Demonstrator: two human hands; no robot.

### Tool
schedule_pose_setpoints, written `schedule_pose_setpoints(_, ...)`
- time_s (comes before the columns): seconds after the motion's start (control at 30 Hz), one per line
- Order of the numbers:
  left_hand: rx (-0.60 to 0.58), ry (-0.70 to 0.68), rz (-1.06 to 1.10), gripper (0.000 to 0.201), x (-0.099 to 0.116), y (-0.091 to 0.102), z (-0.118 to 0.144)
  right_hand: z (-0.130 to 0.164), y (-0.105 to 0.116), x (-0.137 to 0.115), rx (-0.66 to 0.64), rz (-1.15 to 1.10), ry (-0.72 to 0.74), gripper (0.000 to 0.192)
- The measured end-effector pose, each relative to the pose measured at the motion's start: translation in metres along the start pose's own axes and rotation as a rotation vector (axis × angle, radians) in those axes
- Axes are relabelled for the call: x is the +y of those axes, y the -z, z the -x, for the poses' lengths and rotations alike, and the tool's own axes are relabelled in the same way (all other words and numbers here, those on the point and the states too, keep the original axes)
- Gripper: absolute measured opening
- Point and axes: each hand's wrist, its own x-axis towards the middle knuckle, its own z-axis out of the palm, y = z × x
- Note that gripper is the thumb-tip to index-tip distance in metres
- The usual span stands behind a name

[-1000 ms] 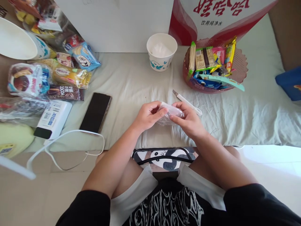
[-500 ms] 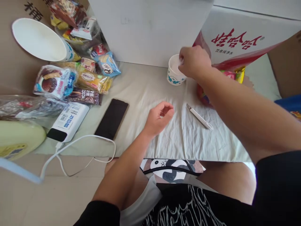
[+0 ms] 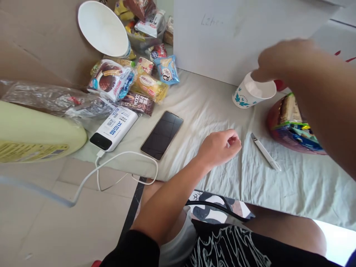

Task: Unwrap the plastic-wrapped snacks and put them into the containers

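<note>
A white paper cup (image 3: pixel 241 97) with teal leaf prints stands towards the back of the cloth-covered table. My right hand (image 3: pixel 280 61), blurred, reaches over its mouth with curled fingertips at the rim. Something pale shows inside the cup below those fingers; what they hold is hidden. My left hand (image 3: pixel 221 146) rests on the cloth in front of the cup, its fingers loosely curled with nothing seen in them. Between my left hand and a red bowl of packets (image 3: pixel 292 129) lies a slim white utility knife (image 3: pixel 265 152).
A black phone (image 3: pixel 162 135) and a white power bank (image 3: pixel 114 128) with a white cable (image 3: pixel 116 157) lie left. Wrapped snacks (image 3: pixel 148 87) and a large paper tub (image 3: pixel 104 29) stand behind them. A yellow-green container (image 3: pixel 41 129) is far left; a white box (image 3: pixel 205 40) bounds the back.
The view has turned, so things sit further right in it. My right hand stays over the cup, now smeared by motion. My left hand remains curled on the cloth.
</note>
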Motion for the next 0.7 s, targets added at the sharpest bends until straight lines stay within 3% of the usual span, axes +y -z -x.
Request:
schedule_pose_setpoints(0.03,-0.002,0.009,-0.057,0.015,-0.001,0.0,0.0,0.007,-0.008,-0.025,-0.11,0.146,-0.013,0.046)
schedule_pose_setpoints(0.1,-0.013,0.013,-0.146,0.015,-0.002,-0.001,-0.001,0.025,-0.038,-0.077,-0.258,0.225,0.108,0.009)
schedule_pose_setpoints(0.2,-0.039,0.037,-0.23,0.018,-0.006,-0.003,-0.003,0.046,-0.105,-0.133,-0.349,0.159,0.207,0.038)
schedule_pose_setpoints(0.3,-0.059,0.067,-0.295,0.014,-0.008,-0.004,-0.002,0.044,-0.168,-0.148,-0.399,0.03,0.239,0.055)
schedule_pose_setpoints(0.4,-0.067,0.066,-0.318,0.01,-0.007,-0.002,0.001,0.031,-0.199,-0.136,-0.381,-0.019,0.228,0.058)
schedule_pose_setpoints(0.47,-0.079,0.063,-0.32,0.013,-0.006,0.001,0.002,0.025,-0.196,-0.124,-0.343,-0.065,0.231,0.054)
schedule_pose_setpoints(0.53,-0.09,0.073,-0.321,0.017,-0.004,0.003,0.004,0.028,-0.176,-0.111,-0.331,-0.108,0.204,0.047)
schedule_pose_setpoints(0.6,-0.082,0.072,-0.325,0.019,-0.002,0.005,0.006,0.041,-0.142,-0.1,-0.326,-0.148,0.132,0.043)
schedule_pose_setpoints(0.7,-0.061,0.035,-0.328,0.017,-0.001,0.003,0.007,0.084,-0.081,-0.079,-0.273,-0.322,-0.033,0.041)
